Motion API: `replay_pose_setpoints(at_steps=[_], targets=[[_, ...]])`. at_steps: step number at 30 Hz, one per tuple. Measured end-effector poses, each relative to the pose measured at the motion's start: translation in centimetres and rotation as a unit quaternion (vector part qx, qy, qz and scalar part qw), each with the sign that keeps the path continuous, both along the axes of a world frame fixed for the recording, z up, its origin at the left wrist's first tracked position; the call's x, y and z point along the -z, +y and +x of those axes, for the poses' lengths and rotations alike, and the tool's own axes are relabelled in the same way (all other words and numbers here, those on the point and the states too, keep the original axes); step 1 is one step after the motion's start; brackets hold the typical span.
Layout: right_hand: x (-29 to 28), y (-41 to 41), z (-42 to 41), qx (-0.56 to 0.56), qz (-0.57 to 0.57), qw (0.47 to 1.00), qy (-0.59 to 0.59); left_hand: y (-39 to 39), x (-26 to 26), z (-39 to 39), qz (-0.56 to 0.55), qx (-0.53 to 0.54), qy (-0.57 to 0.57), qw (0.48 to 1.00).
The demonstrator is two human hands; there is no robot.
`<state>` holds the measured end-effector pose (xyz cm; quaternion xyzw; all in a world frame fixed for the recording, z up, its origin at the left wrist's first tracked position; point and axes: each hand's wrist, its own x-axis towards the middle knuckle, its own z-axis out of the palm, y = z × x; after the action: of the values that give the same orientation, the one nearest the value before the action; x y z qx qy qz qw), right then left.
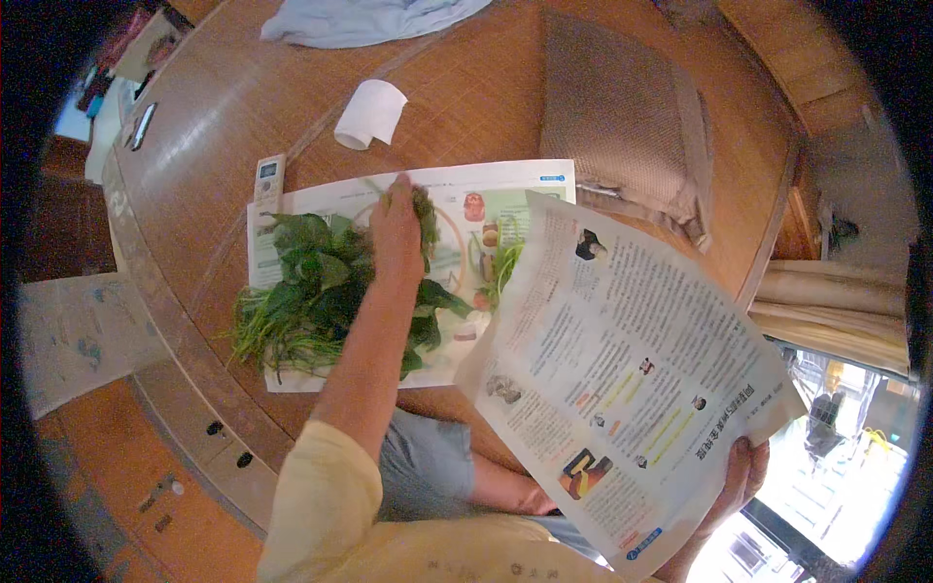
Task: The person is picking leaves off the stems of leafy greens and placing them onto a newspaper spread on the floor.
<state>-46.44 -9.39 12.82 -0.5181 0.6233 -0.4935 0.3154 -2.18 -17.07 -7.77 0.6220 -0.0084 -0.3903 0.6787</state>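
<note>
My left hand (397,226) is closed around a small bunch of greens (426,222) above a spread newspaper sheet (510,173). Dark broad-leaved greens (313,255) lie on that sheet, left of and below my hand. Thin green stalks (270,328) stick out over its left side. More pale green stems (506,266) show at the right, partly covered. On my right side, my right hand (745,470) grips the lower right edge of a loose printed newspaper page (619,364). The page is raised and tilted, and hides part of the spread sheet.
A white paper roll (372,113) lies beyond the spread sheet. A remote control (270,182) touches its far left corner. The brown woven cushion (619,116) is at the far right. Light blue cloth (372,18) lies at the top, and a phone-like object (144,126) near the left edge.
</note>
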Motion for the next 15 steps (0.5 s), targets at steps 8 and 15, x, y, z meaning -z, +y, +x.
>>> replay_pose_setpoints(at_steps=[8,15], targets=[[-0.5,0.7,-0.2,0.021,0.015,0.999,0.024,-2.8,3.0,1.3,0.178,0.326,-0.639,0.674],[0.9,0.8,1.3,0.049,-0.017,0.995,0.08,-1.7,-1.4,0.9,0.27,0.444,-0.59,0.619]])
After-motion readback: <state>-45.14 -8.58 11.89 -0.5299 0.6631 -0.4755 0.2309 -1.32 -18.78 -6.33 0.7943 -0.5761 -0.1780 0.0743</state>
